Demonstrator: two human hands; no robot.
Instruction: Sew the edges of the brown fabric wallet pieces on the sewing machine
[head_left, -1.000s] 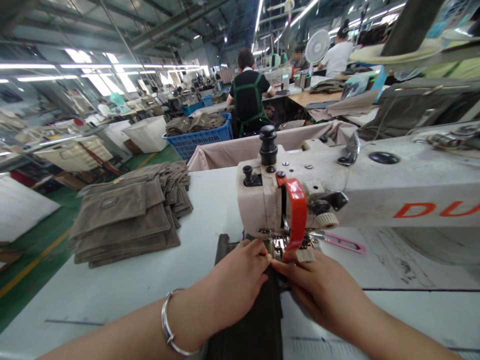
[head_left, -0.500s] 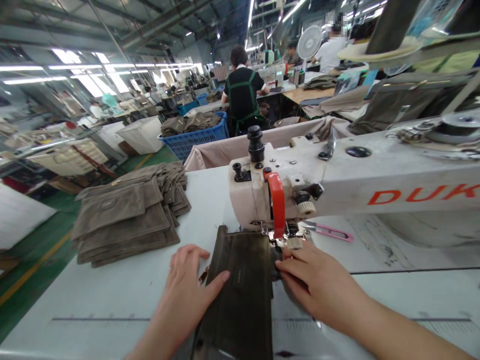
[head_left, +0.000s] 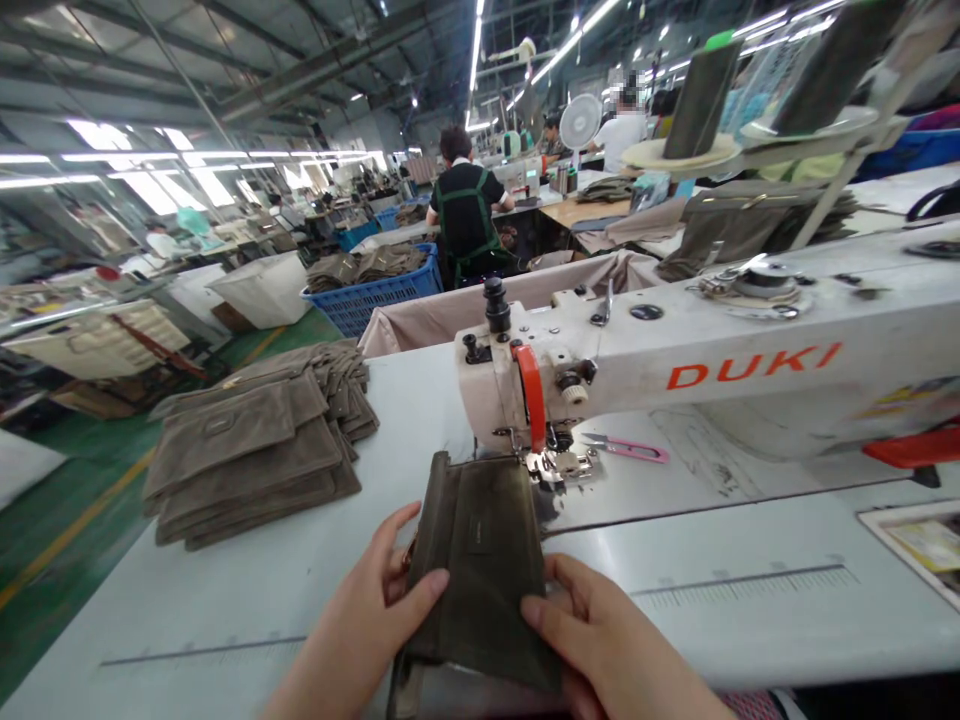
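A dark olive fabric pouch panel (head_left: 484,560) with a small stitched label lies in front of the sewing machine (head_left: 517,390), its upper right corner close to the presser foot (head_left: 551,468). My left hand (head_left: 394,595) grips the panel's left edge, thumb on top and fingers curled beneath. On the right edge, lower down, my right hand (head_left: 589,620) pinches the fabric between thumb and fingers. The near end of the panel is lifted off the table and bends toward me. Some fingertips of both hands are hidden under the fabric.
A pile of similar olive pieces (head_left: 247,440) sits at the table's left. Pink-handled thread snips (head_left: 626,448) lie right of the presser foot. Behind the machine are a blue basket of pieces (head_left: 375,300) and a seated person (head_left: 472,210). Thread cones (head_left: 701,100) stand at upper right.
My right hand has moved from beside the presser foot down to the panel's right edge and grips it. My left hand has closed on the left edge. The panel's near end has risen.
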